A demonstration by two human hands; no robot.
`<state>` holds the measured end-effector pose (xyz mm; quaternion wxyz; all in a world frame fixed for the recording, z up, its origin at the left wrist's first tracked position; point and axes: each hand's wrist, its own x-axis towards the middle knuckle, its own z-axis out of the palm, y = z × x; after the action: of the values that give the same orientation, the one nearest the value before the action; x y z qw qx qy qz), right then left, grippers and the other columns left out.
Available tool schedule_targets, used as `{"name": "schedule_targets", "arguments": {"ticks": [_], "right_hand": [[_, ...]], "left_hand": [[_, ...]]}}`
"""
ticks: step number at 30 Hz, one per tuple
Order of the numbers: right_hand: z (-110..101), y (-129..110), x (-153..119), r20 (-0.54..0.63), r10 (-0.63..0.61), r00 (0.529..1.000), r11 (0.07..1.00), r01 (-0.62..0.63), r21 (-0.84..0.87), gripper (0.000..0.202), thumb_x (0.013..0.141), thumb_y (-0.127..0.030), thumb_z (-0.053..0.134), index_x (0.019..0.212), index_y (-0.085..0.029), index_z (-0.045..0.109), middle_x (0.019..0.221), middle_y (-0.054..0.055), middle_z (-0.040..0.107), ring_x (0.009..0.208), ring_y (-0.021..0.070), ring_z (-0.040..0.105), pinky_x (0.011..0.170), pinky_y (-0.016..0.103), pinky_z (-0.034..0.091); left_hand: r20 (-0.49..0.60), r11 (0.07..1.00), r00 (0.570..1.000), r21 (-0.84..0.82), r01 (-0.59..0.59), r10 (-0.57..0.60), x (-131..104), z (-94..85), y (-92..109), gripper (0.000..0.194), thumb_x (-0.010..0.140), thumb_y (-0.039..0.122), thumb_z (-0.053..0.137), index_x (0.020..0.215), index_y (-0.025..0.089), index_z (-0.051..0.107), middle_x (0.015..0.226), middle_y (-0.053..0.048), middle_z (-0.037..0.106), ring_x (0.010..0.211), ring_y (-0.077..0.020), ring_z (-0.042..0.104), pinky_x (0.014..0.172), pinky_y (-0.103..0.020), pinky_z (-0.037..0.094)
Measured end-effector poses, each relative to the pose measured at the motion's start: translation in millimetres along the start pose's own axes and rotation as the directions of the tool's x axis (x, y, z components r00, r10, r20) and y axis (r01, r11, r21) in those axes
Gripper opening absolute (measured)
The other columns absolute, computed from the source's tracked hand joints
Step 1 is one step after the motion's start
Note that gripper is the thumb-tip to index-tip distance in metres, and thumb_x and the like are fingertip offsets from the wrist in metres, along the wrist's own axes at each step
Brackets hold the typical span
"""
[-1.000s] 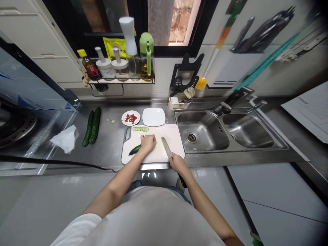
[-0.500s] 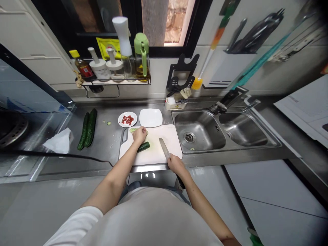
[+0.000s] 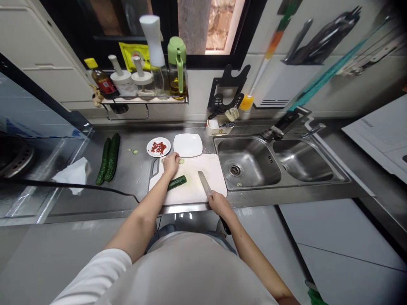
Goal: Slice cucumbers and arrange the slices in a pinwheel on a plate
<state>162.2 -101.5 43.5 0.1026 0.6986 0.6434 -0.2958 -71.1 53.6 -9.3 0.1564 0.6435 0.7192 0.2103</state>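
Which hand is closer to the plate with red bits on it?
Left. The left hand is close by, just in front of the plate and to its right. The right hand is farther right and nearer the body, holding the knife.

Green cucumber piece [image 3: 177, 182] on white board [image 3: 194, 192]; pale slices [image 3: 181, 161] near far edge; knife [image 3: 204, 183] slanted at right.

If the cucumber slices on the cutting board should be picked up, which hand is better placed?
Probably the left hand: it is at the cucumber slices near the far edge of the cutting board, while the right hand is farther away and grips the knife.
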Motion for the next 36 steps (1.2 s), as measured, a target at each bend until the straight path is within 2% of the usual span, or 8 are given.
{"name": "schedule_targets", "arguments": {"ticks": [3,6,9,13,28,36], "right_hand": [[-0.1,0.4,0.6,0.006,0.000,1.000,1.000,0.000,0.006,0.030,0.095,-0.024,0.034,0.109,-0.016,0.060,0.104,0.013,0.069,0.096,0.0220,0.064,0.072,0.027,0.038],[0.2,0.9,1.7,0.000,-0.004,1.000,1.000,0.004,0.002,0.030,0.095,-0.025,0.034,0.109,-0.016,0.060,0.105,0.014,0.069,0.097,0.0228,0.064,0.071,0.027,0.038],[0.0,1.2,2.3,-0.003,-0.006,1.000,1.000,0.006,0.001,0.031,0.095,-0.025,0.034,0.108,-0.015,0.060,0.104,0.014,0.069,0.096,0.0227,0.064,0.070,0.027,0.038],[-0.5,1.9,2.4,-0.001,-0.017,1.000,1.000,0.017,0.001,0.031,0.095,-0.025,0.033,0.109,-0.016,0.060,0.103,0.013,0.070,0.093,0.0213,0.064,0.069,0.026,0.037],[1.4,4.2,4.7,-0.007,-0.023,1.000,1.000,0.023,0.000,0.029,0.096,-0.025,0.035,0.107,-0.015,0.060,0.098,0.012,0.070,0.088,0.0186,0.064,0.068,0.025,0.037],[-4.9,0.8,1.4,0.013,-0.022,1.000,1.000,0.021,0.021,0.031,0.096,-0.025,0.034,0.109,-0.015,0.060,0.099,0.011,0.070,0.088,0.0184,0.064,0.068,0.024,0.037]], "left_hand": [[0.000,0.999,1.000,0.037,0.009,-0.009,-5.1,-3.7,-6.6,0.022,0.089,0.030,0.052,0.107,0.026,0.063,0.108,-0.005,0.068,0.104,-0.0249,0.057,0.090,-0.037,0.035],[0.064,0.994,0.997,0.095,-0.051,0.045,-13.1,-4.9,-11.0,0.026,0.086,0.037,0.056,0.108,0.025,0.065,0.107,-0.007,0.068,0.106,-0.0272,0.056,0.090,-0.038,0.034],[0.096,0.984,0.991,0.143,-0.103,0.090,-18.9,-3.3,-11.1,0.029,0.085,0.039,0.057,0.109,0.025,0.067,0.110,-0.009,0.067,0.108,-0.0291,0.054,0.091,-0.040,0.033],[0.092,0.978,0.991,0.173,-0.114,0.099,-19.4,-0.6,-7.8,0.031,0.088,0.041,0.054,0.111,0.027,0.068,0.111,-0.010,0.066,0.108,-0.0296,0.053,0.091,-0.042,0.032],[0.075,0.981,0.994,0.176,-0.087,0.074,-17.3,1.0,-2.7,0.023,0.090,0.033,0.053,0.102,0.029,0.073,0.107,-0.010,0.066,0.107,-0.0285,0.053,0.091,-0.043,0.029],[0.045,0.994,0.999,0.105,-0.022,0.017,-23.2,-5.9,-0.5,0.025,0.090,0.034,0.054,0.107,0.028,0.071,0.109,-0.009,0.067,0.108,-0.0273,0.054,0.093,-0.042,0.032]]}}
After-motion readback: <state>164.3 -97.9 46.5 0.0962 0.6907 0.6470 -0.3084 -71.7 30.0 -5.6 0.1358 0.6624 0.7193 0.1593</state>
